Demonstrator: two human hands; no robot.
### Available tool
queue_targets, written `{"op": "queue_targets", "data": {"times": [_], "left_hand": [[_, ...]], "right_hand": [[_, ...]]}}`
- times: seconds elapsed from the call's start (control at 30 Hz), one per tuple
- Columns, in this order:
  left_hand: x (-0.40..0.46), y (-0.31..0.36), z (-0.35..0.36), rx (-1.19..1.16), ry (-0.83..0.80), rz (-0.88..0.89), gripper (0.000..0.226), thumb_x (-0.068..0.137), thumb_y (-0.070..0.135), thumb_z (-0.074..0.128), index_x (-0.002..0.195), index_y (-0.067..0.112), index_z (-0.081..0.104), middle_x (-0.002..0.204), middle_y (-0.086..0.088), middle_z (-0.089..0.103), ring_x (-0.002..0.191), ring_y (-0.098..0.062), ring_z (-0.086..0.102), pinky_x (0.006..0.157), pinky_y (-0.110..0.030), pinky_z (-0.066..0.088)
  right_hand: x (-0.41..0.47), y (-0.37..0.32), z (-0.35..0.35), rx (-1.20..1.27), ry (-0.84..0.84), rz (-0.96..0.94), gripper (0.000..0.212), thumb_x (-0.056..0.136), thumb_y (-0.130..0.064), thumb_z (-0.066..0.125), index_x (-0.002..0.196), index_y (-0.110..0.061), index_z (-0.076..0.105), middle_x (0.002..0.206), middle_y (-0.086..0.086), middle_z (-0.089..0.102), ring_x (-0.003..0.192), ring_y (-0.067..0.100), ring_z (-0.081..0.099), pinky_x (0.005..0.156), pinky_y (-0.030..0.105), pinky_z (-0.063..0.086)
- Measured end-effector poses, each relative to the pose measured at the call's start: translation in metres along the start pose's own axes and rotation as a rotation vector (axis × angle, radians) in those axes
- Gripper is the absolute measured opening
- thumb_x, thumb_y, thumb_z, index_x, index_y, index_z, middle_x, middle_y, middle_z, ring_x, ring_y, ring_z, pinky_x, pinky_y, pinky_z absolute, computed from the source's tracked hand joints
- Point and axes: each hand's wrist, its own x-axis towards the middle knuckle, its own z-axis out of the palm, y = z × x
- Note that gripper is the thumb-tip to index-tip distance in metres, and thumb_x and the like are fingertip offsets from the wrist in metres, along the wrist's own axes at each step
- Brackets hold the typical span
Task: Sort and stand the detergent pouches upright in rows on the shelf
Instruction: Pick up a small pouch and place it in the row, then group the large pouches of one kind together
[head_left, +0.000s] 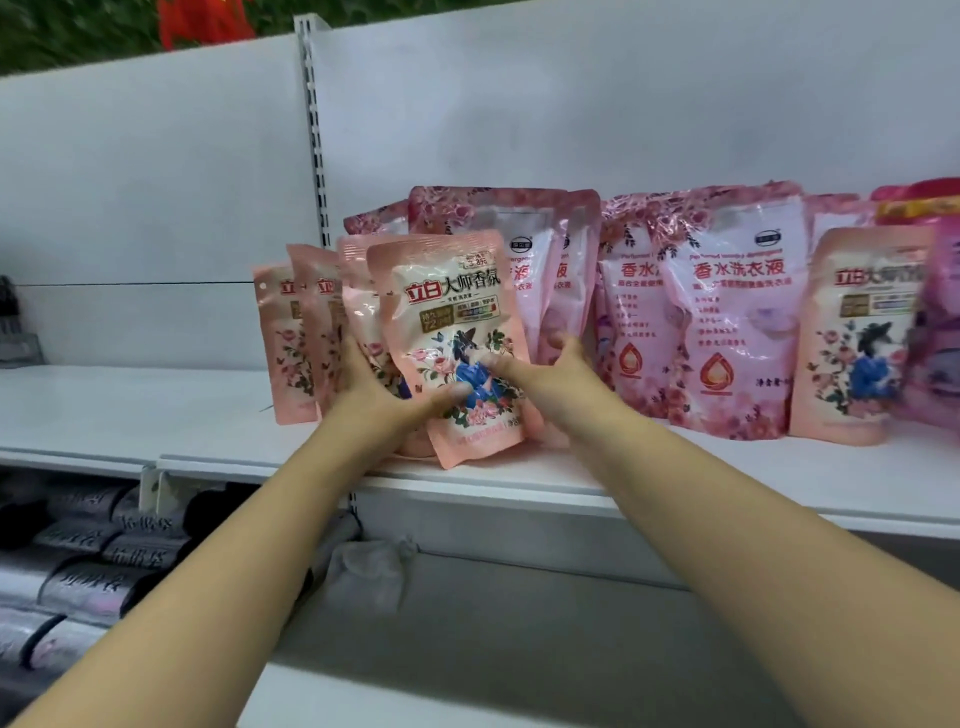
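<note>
A salmon-pink detergent pouch (447, 312) with a blue-dressed figure stands slightly tilted near the front edge of the white shelf (675, 483). My left hand (374, 389) grips its left side, thumb across the front. My right hand (540, 369) grips its right side, thumb on the front and fingers behind. More salmon pouches (291, 332) stand in a row behind and to the left. Taller rose-pink pouches (727, 312) stand upright to the right, with others (524, 244) behind the held pouch. Another salmon pouch (857, 338) stands further right.
A slotted upright (314, 140) splits the white back panel. The shelf to the left (104, 405) is bare. A magenta pouch (935, 322) sits at the far right edge. Below on the left lie dark grey packs (88, 551); a lower white shelf (519, 649) spans beneath.
</note>
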Motion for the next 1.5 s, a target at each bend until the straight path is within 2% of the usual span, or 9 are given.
{"op": "queue_targets", "data": {"times": [0.1, 0.27, 0.67, 0.83, 1.03, 1.2, 1.3, 1.4, 1.5], "left_hand": [[-0.010, 0.009, 0.004, 0.168, -0.047, -0.071, 0.130, 0.064, 0.052, 0.071, 0.141, 0.022, -0.029, 0.154, -0.013, 0.018, 0.129, -0.035, 0.039, 0.105, -0.039, 0.030], [-0.014, 0.018, 0.021, 0.208, 0.098, 0.025, 0.119, 0.070, 0.041, 0.075, 0.145, 0.024, -0.015, 0.149, -0.018, 0.028, 0.123, -0.039, 0.044, 0.098, -0.042, 0.036], [-0.014, 0.017, 0.024, 0.137, 0.286, 0.099, 0.099, 0.071, 0.025, 0.078, 0.144, 0.020, 0.012, 0.142, -0.018, 0.039, 0.123, -0.038, 0.043, 0.097, -0.044, 0.036], [-0.010, 0.007, 0.020, 0.084, 0.262, 0.012, 0.115, 0.073, 0.029, 0.076, 0.146, 0.021, -0.012, 0.155, -0.010, 0.009, 0.138, -0.031, 0.024, 0.109, -0.042, 0.025], [-0.011, -0.004, 0.024, 0.129, 0.436, 0.176, 0.127, 0.063, 0.036, 0.081, 0.146, 0.021, -0.013, 0.155, -0.008, -0.009, 0.143, -0.021, -0.005, 0.115, -0.038, 0.002], [-0.034, -0.001, 0.036, 0.191, 0.527, 0.470, 0.107, 0.065, 0.062, 0.063, 0.145, 0.013, 0.013, 0.152, -0.009, 0.003, 0.137, -0.009, 0.000, 0.113, -0.042, 0.005], [-0.049, 0.013, 0.054, 0.108, 0.246, 0.510, 0.100, 0.064, 0.083, 0.038, 0.142, 0.022, 0.026, 0.146, 0.006, 0.021, 0.136, -0.005, 0.014, 0.113, -0.041, 0.016], [-0.052, 0.040, 0.067, -0.242, -0.227, 0.353, 0.102, 0.051, 0.091, 0.044, 0.136, 0.037, 0.031, 0.136, 0.012, 0.046, 0.125, -0.004, 0.044, 0.106, -0.039, 0.038], [-0.044, 0.053, 0.072, -0.355, -0.239, 0.297, 0.077, 0.057, 0.067, 0.061, 0.122, 0.035, 0.036, 0.111, 0.023, 0.054, 0.094, 0.020, 0.054, 0.082, -0.009, 0.048]], "right_hand": [[-0.015, 0.001, -0.032, -0.069, -0.026, -0.032, 0.082, 0.077, -0.041, 0.069, 0.142, -0.018, 0.025, 0.142, 0.008, 0.037, 0.119, 0.022, 0.043, 0.099, 0.039, 0.035], [-0.026, -0.005, -0.100, -0.371, 0.493, -0.374, 0.093, 0.077, -0.044, 0.067, 0.146, -0.022, 0.009, 0.152, 0.005, 0.012, 0.140, 0.024, 0.015, 0.114, 0.043, 0.020], [0.005, 0.013, -0.119, -1.149, 0.448, -0.024, 0.092, 0.089, -0.056, 0.045, 0.147, -0.010, -0.010, 0.154, 0.019, -0.012, 0.142, 0.032, -0.010, 0.115, 0.044, 0.001], [0.005, 0.005, -0.115, -1.224, 0.476, -0.157, 0.068, 0.093, -0.045, 0.044, 0.143, -0.007, 0.020, 0.138, 0.020, 0.042, 0.127, 0.033, 0.042, 0.100, 0.040, 0.036], [-0.027, -0.006, -0.116, -1.055, 0.515, -0.435, 0.040, 0.091, -0.050, 0.045, 0.086, -0.013, 0.059, 0.074, 0.003, 0.058, 0.075, 0.026, 0.054, 0.053, 0.026, 0.030], [-0.061, 0.001, -0.098, -0.426, 0.567, -0.570, 0.046, 0.081, -0.038, 0.063, 0.122, -0.017, 0.059, 0.088, -0.016, 0.061, 0.073, 0.000, 0.055, 0.069, 0.013, 0.040], [-0.069, 0.006, -0.072, -0.067, 0.437, -0.549, 0.048, 0.078, -0.037, 0.063, 0.122, -0.021, 0.056, 0.082, -0.027, 0.052, 0.070, -0.017, 0.052, 0.067, -0.001, 0.042], [-0.070, 0.009, -0.049, 0.101, 0.261, -0.515, 0.063, 0.069, -0.070, 0.049, 0.118, -0.031, 0.059, 0.109, -0.019, 0.059, 0.104, -0.003, 0.055, 0.098, 0.028, 0.045], [-0.073, 0.009, -0.043, 0.261, 0.008, -0.469, 0.055, 0.066, -0.073, 0.040, 0.104, -0.040, 0.060, 0.120, -0.016, 0.059, 0.113, -0.003, 0.053, 0.099, 0.023, 0.041]]}}
